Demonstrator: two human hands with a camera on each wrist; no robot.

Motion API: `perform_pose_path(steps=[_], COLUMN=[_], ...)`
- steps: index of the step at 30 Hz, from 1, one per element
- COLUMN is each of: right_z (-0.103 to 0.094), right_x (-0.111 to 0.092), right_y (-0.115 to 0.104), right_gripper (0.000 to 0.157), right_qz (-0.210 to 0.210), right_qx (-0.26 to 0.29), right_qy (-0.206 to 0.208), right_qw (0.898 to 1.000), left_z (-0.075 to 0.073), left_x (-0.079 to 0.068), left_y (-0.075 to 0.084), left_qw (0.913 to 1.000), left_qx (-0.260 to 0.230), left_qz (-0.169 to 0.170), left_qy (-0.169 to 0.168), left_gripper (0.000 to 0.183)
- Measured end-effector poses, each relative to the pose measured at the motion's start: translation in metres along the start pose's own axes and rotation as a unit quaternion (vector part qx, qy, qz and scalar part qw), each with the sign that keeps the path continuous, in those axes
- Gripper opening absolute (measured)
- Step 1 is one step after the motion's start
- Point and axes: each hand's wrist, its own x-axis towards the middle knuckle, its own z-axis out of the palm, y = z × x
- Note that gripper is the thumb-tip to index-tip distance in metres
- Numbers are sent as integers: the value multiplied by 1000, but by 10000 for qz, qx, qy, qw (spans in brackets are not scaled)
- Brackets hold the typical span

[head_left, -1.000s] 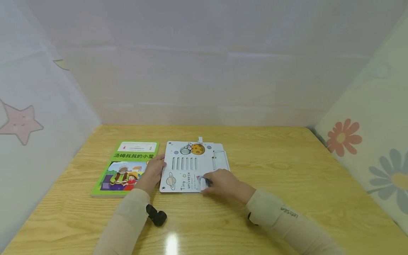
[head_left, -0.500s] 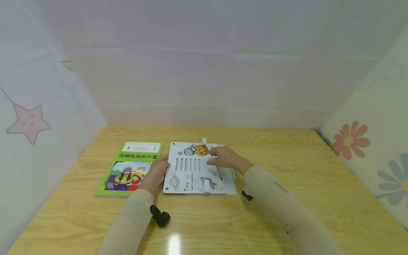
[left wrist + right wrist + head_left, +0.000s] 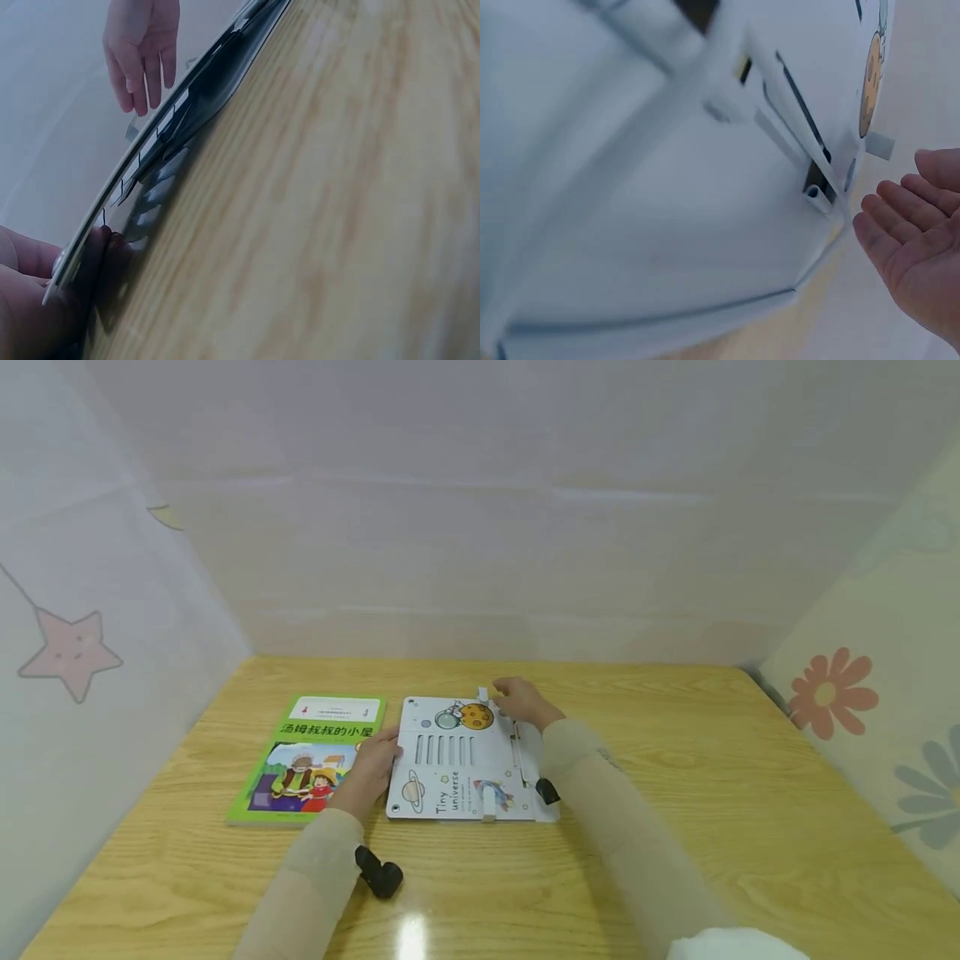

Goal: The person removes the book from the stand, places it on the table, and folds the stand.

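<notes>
A white book stand (image 3: 491, 762) printed with planets and "Tiny universe" lies on the table, its left edge held by my left hand (image 3: 372, 768). In the left wrist view, the thumb and fingers of that left hand (image 3: 30, 300) sit on either side of the panel's edge (image 3: 161, 112), with a dark gap beneath it. My right hand (image 3: 522, 700) is over the far right corner, beside the far white clip (image 3: 483, 695). Its fingers (image 3: 900, 217) are loosely extended and hold nothing. Another white clip (image 3: 489, 802) stands over the near edge.
A green picture book (image 3: 300, 781) with Chinese lettering lies left of the stand, partly behind my left forearm. The wooden table (image 3: 712, 777) reaches out to the right. Pale cloth walls (image 3: 450, 527) enclose the back and both sides.
My right hand has let go of the near clip and moved away over the stand to its far right corner. My left hand keeps its hold on the left edge.
</notes>
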Motion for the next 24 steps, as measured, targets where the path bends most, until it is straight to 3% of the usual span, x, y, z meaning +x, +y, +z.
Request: perform_pose_path(steps=[7, 9, 12, 17, 18, 24], right_z=[11, 14, 23, 31, 28, 22], right_x=[13, 17, 31, 37, 27, 11], right_y=[12, 14, 29, 35, 22, 6], right_gripper=[39, 38, 37, 37, 38, 38], right_qz=[252, 162, -44, 442, 693, 677], right_qx=[1118, 1291, 1315, 1234, 1225, 1222], right_qy=[224, 281, 390, 526, 504, 641], right_qw=[9932, 9911, 9905, 9900, 9888, 9881], left_z=[3, 2, 2, 2, 3, 2], left_x=[0, 1, 1, 1, 1, 5], left_y=[1, 1, -1, -4, -5, -2], left_qw=[10000, 10000, 10000, 10000, 10000, 9999], left_qx=[13, 31, 37, 42, 60, 165], left_qz=[0, 4, 9, 21, 18, 39], left_qy=[16, 38, 87, -7, -7, 35], left_gripper=[50, 50, 49, 49, 49, 49])
